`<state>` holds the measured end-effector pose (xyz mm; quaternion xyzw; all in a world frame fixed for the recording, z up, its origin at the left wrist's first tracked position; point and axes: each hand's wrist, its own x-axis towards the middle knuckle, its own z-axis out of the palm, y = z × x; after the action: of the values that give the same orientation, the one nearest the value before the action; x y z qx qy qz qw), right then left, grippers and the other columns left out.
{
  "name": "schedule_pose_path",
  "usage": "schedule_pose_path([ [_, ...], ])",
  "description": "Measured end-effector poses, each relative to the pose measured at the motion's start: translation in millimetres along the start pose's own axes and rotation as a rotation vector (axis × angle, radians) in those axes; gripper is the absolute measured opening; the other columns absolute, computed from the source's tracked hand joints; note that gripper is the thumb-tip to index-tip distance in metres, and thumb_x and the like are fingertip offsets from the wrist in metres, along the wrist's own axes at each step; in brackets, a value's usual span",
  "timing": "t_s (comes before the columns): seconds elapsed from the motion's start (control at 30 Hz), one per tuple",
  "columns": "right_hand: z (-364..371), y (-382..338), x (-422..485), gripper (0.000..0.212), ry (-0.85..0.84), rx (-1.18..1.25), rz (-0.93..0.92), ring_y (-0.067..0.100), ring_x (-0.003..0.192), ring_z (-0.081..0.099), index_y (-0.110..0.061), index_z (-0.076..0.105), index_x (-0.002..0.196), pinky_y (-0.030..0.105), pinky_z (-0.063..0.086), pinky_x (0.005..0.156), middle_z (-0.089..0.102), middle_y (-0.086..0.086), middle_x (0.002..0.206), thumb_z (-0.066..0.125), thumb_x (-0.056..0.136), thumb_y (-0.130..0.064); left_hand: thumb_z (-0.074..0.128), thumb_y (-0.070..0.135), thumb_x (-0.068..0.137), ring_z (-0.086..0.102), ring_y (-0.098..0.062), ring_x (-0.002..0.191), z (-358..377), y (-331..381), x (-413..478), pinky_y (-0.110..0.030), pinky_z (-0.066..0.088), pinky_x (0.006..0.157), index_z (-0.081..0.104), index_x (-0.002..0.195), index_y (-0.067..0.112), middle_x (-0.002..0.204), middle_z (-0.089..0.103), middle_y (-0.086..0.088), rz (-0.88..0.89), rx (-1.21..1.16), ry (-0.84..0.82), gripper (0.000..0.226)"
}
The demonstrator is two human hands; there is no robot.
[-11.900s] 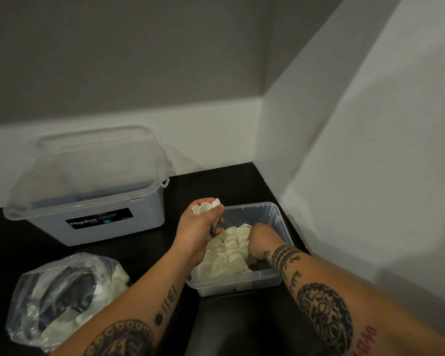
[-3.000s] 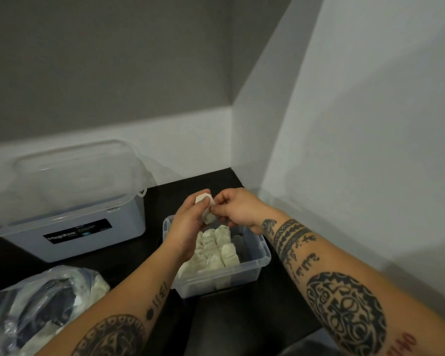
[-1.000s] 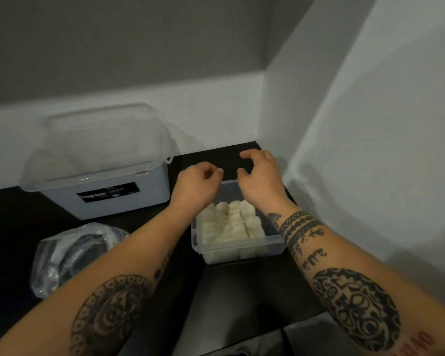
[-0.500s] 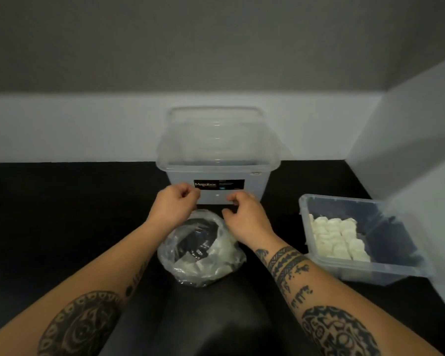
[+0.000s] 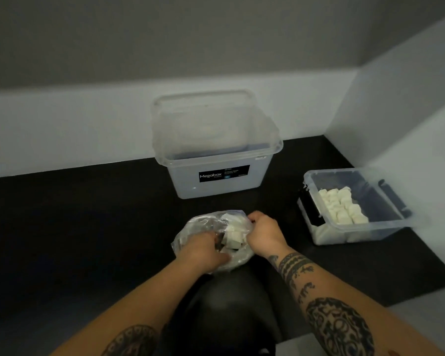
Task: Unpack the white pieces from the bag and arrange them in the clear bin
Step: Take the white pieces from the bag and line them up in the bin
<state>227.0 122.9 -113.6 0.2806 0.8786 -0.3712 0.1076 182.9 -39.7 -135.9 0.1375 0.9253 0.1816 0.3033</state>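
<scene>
A clear plastic bag (image 5: 190, 227) lies on the black table in front of me, with white pieces (image 5: 234, 237) showing in its open mouth. My left hand (image 5: 203, 249) reaches into the bag; its fingertips are hidden among the plastic and pieces. My right hand (image 5: 263, 232) grips the right rim of the bag with curled fingers. The small clear bin (image 5: 370, 227) stands to the right, apart from both hands, with white pieces (image 5: 342, 206) packed in rows along its left half.
A larger translucent tub (image 5: 216, 140) labelled Megabox stands behind the bag against the back wall. A white side wall (image 5: 409, 124) runs close behind the small bin. The black table (image 5: 88, 227) stretches to the left.
Both hands left the small bin and came to the bag. In the last half second my left hand went into the bag's mouth and my right hand took hold of its rim.
</scene>
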Motion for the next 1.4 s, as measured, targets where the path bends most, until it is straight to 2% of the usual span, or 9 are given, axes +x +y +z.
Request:
schedule_pose_path([
  [0.13,-5.7,-7.8,-2.0,0.038,-0.019,0.067,0.025,0.017,0.096,0.062,-0.023,0.063,0.122,0.028,0.053,0.081,0.067,0.002,0.113,0.057,0.090,-0.002,0.075,0.046,0.084,0.063,-0.017,0.112,7.7,0.5,4.3,-0.034,0.051,0.100,0.064,0.127,0.026,0.118,0.068,0.004,0.010,0.029,-0.001,0.049],
  [0.23,-8.7,-11.5,-2.0,0.038,-0.070,0.135,0.052,0.019,0.099,0.065,-0.021,0.063,0.123,0.036,0.058,0.088,0.065,-0.001,0.103,0.055,0.091,-0.002,0.071,0.031,0.084,0.064,-0.015,0.103,0.7,5.6,8.3,-0.032,0.053,0.094,0.069,0.121,0.025,0.109,0.070,0.003,-0.018,-0.199,-0.012,0.037],
  [0.37,-12.7,-15.9,1.1,0.042,-0.166,0.207,0.081,0.022,0.099,0.068,-0.019,0.061,0.127,0.039,0.061,0.088,0.067,0.003,0.105,0.053,0.092,0.002,0.076,0.029,0.071,0.070,-0.017,0.095,-2.0,8.8,24.4,-0.039,0.059,0.091,0.071,0.120,0.021,0.102,0.075,0.001,-0.002,-0.450,-0.017,0.050],
  [0.6,-13.2,-9.8,6.0,0.046,-0.259,0.269,0.088,0.019,0.100,0.069,-0.022,0.058,0.133,0.038,0.062,0.086,0.069,0.003,0.111,0.060,0.092,-0.002,0.084,0.033,0.076,0.072,-0.023,0.093,5.2,17.1,36.1,-0.048,0.061,0.088,0.073,0.108,0.024,0.098,0.075,0.000,0.088,-0.345,-0.015,0.035],
  [0.77,-14.0,-6.2,7.0,0.042,-0.270,0.371,0.108,0.020,0.097,0.071,-0.019,0.058,0.131,0.033,0.064,0.075,0.069,0.004,0.110,0.059,0.094,0.000,0.077,0.033,0.082,0.069,-0.024,0.102,10.3,17.0,39.0,-0.045,0.058,0.093,0.063,0.131,0.023,0.114,0.072,-0.004,0.143,-0.216,0.025,0.052],
  [0.9,-14.3,-8.2,8.3,0.054,-0.277,0.507,0.144,0.025,0.099,0.072,-0.021,0.050,0.143,0.037,0.064,0.074,0.069,0.008,0.116,0.060,0.094,-0.002,0.062,0.026,0.097,0.065,-0.019,0.107,6.3,22.6,26.7,-0.038,0.053,0.098,0.064,0.127,0.020,0.118,0.071,0.000,0.281,-0.121,0.105,0.031],
  [1.0,-12.8,-10.6,6.7,0.056,-0.280,0.583,0.164,0.026,0.098,0.073,-0.021,0.046,0.145,0.040,0.064,0.076,0.069,0.009,0.117,0.065,0.094,-0.006,0.060,0.023,0.099,0.066,-0.021,0.108,5.1,21.5,24.2,-0.035,0.053,0.096,0.067,0.124,0.017,0.116,0.071,-0.004,0.283,-0.051,0.120,0.026],
  [1.23,-12.2,-18.1,6.5,0.065,-0.225,0.570,0.206,0.029,0.099,0.073,-0.022,0.039,0.151,0.049,0.063,0.080,0.065,0.010,0.120,0.057,0.094,0.002,0.060,0.022,0.100,0.061,-0.025,0.122,-18.8,18.3,16.6,-0.036,0.049,0.105,0.058,0.140,0.019,0.131,0.066,-0.006,0.176,-0.061,0.127,0.041],
  [1.4,-22.0,-24.0,3.4,0.064,-0.248,0.558,0.186,0.028,0.099,0.072,-0.021,0.042,0.148,0.048,0.062,0.083,0.065,0.009,0.117,0.063,0.092,0.001,0.064,0.016,0.095,0.062,-0.024,0.117,-43.6,22.0,6.8,-0.037,0.052,0.101,0.059,0.136,0.019,0.129,0.066,-0.004,0.132,-0.327,0.112,0.041],
])
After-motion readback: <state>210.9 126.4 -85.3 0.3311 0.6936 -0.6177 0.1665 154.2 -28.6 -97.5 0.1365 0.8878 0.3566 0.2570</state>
